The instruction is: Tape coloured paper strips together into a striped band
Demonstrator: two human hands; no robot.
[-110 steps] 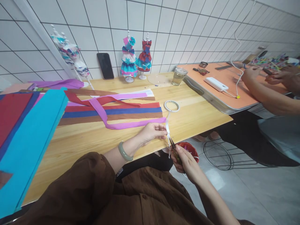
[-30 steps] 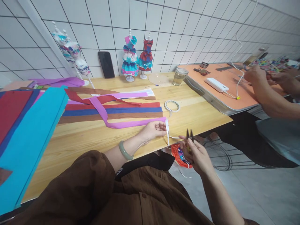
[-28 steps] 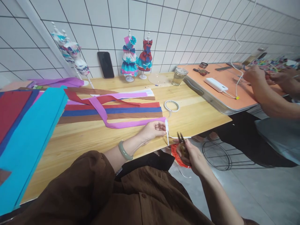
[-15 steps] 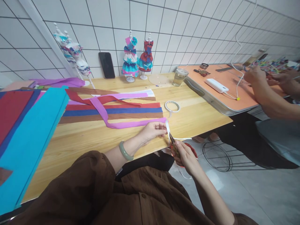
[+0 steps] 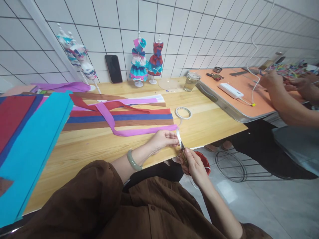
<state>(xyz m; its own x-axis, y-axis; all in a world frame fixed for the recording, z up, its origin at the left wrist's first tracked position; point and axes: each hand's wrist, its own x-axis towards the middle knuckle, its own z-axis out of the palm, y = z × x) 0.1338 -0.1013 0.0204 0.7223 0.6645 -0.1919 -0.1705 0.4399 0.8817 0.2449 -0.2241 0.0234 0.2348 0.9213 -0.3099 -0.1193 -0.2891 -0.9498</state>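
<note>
At the table's front edge, my left hand has its fingertips pinched on a narrow white strip, which looks like tape. The strip stands at the right end of a long purple crepe-like band. My right hand grips small scissors, their blades up against the strip close to my left fingertips. Most of the scissor handles are hidden by my fingers. Beyond my hands, a roll of tape lies on the wooden table.
Red, blue and brown bands lie to the left, with a broad turquoise piece nearer. Small dressed stands, a phone and a glass are at the wall. Below the edge is a red container. A co-worker's hand is at right.
My right hand and the scissors have shifted slightly left, closer to my left fingertips. The white strip's lower part, which hung beside the blades, no longer shows. My left hand has barely moved.
</note>
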